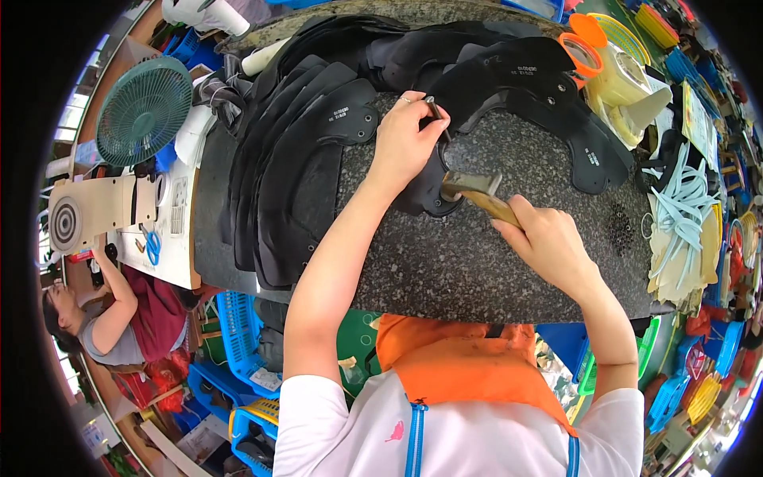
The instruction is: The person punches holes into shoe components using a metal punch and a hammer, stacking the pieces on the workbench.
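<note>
My left hand [407, 139] pinches a thin metal punch [439, 119] upright over a black shoe-upper piece [429, 195] on the speckled stone slab [493, 262]. My right hand [548, 242] grips the wooden handle of a hammer [477, 192], whose head sits just below the punch. A stack of black cut pieces [302, 159] is fanned out to the left of my left hand. More black pieces [540, 87] lie beyond the punch, toward the right.
A green fan [145, 111] stands at the far left. An orange-rimmed container [584, 52] and yellowish tape rolls sit at the back right. Pale straps [683, 207] pile at the right edge. Another person [111, 318] sits at lower left. Blue baskets [238, 334] stand below.
</note>
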`<state>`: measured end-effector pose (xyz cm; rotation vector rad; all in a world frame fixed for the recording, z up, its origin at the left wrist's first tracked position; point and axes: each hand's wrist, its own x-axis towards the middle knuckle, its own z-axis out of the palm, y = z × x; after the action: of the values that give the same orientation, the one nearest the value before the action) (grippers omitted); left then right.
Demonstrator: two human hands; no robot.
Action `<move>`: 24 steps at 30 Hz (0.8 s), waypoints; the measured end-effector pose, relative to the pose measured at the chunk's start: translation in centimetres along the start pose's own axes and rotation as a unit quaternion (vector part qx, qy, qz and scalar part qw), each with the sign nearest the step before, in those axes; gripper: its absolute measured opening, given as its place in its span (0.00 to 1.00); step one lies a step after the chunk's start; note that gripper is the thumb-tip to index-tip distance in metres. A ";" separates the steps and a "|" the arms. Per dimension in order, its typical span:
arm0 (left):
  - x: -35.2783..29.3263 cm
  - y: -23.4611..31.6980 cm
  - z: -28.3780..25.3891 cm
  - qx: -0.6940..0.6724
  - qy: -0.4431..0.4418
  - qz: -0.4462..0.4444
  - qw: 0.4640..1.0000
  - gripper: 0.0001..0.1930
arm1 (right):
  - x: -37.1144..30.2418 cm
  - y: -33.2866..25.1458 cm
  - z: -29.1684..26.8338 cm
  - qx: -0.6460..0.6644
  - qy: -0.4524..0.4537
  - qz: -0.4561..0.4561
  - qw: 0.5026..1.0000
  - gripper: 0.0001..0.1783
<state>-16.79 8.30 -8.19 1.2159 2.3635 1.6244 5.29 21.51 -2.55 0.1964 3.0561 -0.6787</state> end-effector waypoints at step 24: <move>-6.7 -5.9 -23.2 0.485 0.116 -0.175 0.849 0.09 | 13.1 5.5 2.4 0.025 0.345 -0.054 0.937 0.19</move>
<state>-25.46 -14.77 -4.97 0.5135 3.4304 0.4177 -7.09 27.00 -7.48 0.3301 3.7424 -0.8424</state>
